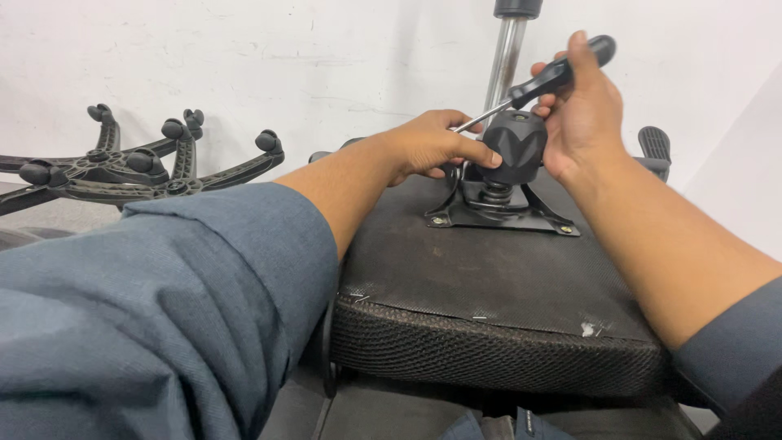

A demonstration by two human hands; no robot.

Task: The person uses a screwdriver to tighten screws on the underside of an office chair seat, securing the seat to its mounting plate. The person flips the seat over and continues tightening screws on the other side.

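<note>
Your right hand (pixel 582 114) is clamped on the hard, light screwdriver (pixel 547 80) by its grippy black handle, while your left hand (pixel 432 145) pinches its thin shaft above the stiff, heavy-looking black knob (pixel 515 145) on the upturned chair seat (pixel 489 277).

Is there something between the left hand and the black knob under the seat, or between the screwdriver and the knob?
Nothing visible. The left hand already rests against the knob, and the right hand holds the screwdriver with its shaft reaching past the knob's top; the tip is hidden behind the left hand's fingers.
</note>
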